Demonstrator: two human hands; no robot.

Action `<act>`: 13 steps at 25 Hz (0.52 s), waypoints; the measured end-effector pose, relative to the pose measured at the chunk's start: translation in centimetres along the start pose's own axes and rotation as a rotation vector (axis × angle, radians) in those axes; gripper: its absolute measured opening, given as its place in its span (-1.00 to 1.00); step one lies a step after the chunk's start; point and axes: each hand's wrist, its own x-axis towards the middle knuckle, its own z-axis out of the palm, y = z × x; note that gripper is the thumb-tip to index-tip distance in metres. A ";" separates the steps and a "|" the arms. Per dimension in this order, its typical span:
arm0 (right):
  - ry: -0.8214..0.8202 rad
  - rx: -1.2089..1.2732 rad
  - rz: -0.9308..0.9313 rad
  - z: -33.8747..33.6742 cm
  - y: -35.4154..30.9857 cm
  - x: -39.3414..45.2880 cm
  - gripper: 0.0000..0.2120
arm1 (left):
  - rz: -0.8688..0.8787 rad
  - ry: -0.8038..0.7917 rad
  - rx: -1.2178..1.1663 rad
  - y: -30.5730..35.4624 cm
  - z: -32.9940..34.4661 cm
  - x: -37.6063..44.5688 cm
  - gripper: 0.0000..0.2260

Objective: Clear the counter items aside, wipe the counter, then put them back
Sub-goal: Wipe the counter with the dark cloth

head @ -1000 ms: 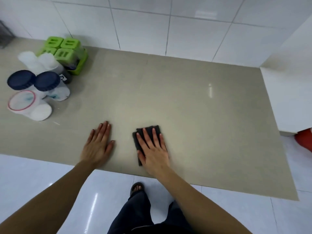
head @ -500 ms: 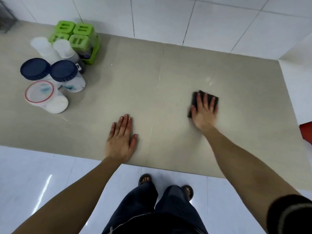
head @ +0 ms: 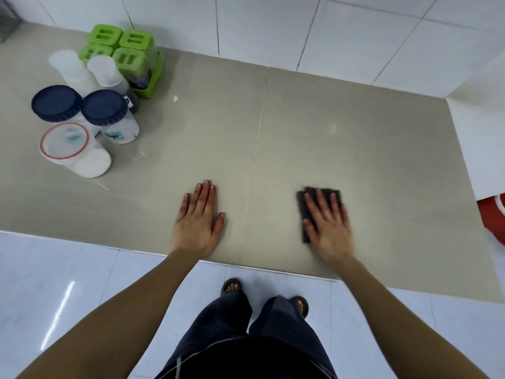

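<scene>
My right hand (head: pixel 326 224) lies flat on a dark folded cloth (head: pixel 306 214), pressing it onto the beige counter (head: pixel 273 138) near the front edge, right of centre. My left hand (head: pixel 199 218) rests palm down on the bare counter beside it, fingers spread, holding nothing. The cleared items stand grouped at the back left: a green set of lidded boxes (head: pixel 123 53), two jars with dark blue lids (head: pixel 103 110), a jar with a red-rimmed clear lid (head: pixel 65 144) and two white-capped bottles (head: pixel 106 72).
White tiled wall runs behind the counter. A white wall or cabinet side (head: pixel 481 149) bounds the counter on the right, with a red object (head: pixel 492 217) below it. The glossy white floor, my legs and sandalled feet show below the front edge.
My right hand has slid the cloth from near the left hand out to the right and back, then toward the front edge. The left hand stays planted on the counter.
</scene>
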 end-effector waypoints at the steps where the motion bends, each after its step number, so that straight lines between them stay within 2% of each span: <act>1: -0.011 0.021 0.091 -0.3 0.7 1.0 -0.45 | -0.001 0.004 0.002 0.0 0.0 0.1 -0.39; 3: -0.010 0.078 0.260 -0.5 -0.8 3.4 -0.43 | -0.001 -0.001 0.003 -0.1 0.2 0.1 -0.39; 5: -0.005 0.094 0.277 -0.4 -5.3 4.8 -0.41 | -0.002 0.003 0.008 -0.3 0.3 0.0 -0.40; 9: -0.035 0.073 0.016 0.9 -13.2 1.8 -0.41 | 0.013 0.007 -0.006 -0.2 0.3 0.1 -0.39; 13: -0.010 0.016 -0.161 1.7 -10.6 -3.4 -0.44 | 0.018 -0.012 -0.028 -0.6 0.0 0.1 -0.36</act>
